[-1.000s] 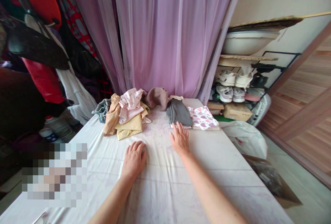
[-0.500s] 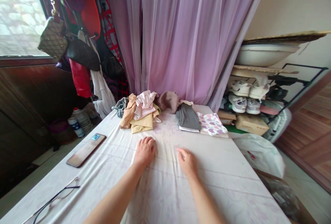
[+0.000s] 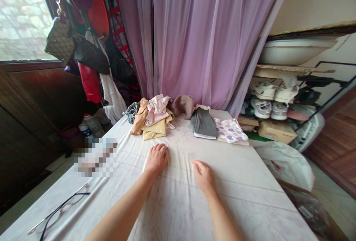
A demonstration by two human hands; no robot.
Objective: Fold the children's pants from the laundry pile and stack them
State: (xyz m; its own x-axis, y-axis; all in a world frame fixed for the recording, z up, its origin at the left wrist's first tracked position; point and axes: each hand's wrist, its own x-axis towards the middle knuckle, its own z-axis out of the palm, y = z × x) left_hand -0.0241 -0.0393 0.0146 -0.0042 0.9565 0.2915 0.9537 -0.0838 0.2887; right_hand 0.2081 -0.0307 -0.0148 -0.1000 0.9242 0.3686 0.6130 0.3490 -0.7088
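Note:
My left hand [image 3: 158,158] lies palm down on the white tablecloth [image 3: 178,204], its fingers stretched forward and holding nothing. To its right, my right hand [image 3: 204,174] rests on its edge on the cloth, fingers loosely bent, with nothing seen in it. Beyond my left hand is a heap of clothes: a folded yellow garment [image 3: 154,130], a tan one [image 3: 139,118], a pink one [image 3: 158,108] and a brown one [image 3: 182,106]. Farther right lie folded dark grey clothing [image 3: 204,123] and a white cloth with purple and pink spots [image 3: 231,130].
Eyeglasses [image 3: 59,209] and a pixelated phone [image 3: 96,157] lie at the table's left side. A purple curtain [image 3: 191,40] hangs behind. Bags [image 3: 91,53] hang at the left. A shoe rack with white shoes [image 3: 261,107] and a white plastic bag [image 3: 289,166] stand right.
The view has shifted slightly, so most things sit a little farther right in it. Both hands stay on the cloth in nearly the same pose.

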